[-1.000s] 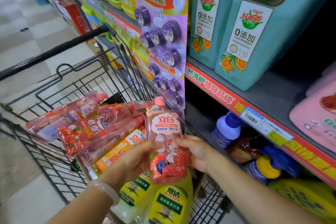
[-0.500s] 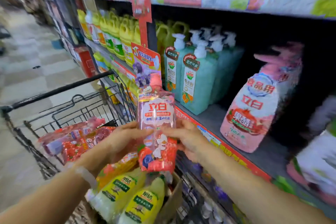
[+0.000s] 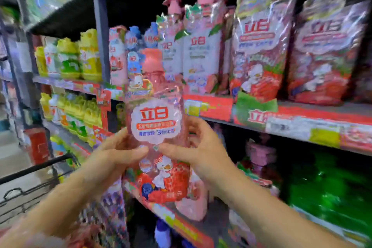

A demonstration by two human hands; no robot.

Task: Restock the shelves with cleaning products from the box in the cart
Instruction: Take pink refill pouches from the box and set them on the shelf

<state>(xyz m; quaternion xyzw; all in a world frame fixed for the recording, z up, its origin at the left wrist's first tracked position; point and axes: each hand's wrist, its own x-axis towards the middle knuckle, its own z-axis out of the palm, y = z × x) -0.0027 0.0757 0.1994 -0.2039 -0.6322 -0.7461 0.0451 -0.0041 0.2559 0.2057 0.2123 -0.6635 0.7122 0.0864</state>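
I hold a pink detergent pouch [image 3: 156, 125] upright in both hands, with a pink cap, a white label and a duck-and-strawberry picture. My left hand [image 3: 118, 154] grips its left side and my right hand [image 3: 198, 150] grips its right side, thumbs on the front. The pouch is raised in front of the upper shelf [image 3: 302, 117], where matching pink pouches [image 3: 259, 52] and pink pump bottles [image 3: 201, 46] stand. The cart [image 3: 30, 183] shows at the lower left; its box is out of view.
Yellow and green bottles [image 3: 70, 58] fill the shelves to the left. A grey upright post [image 3: 100, 32] divides the shelf bays. Lower shelves hold a pink bottle [image 3: 259, 157] and green packs [image 3: 332, 187]. The aisle floor lies at the far left.
Both hands have lifted the pouch from above the cart up to the level of the upper shelf. The view has swung up and right, from the teal bottles to the pink pouches.
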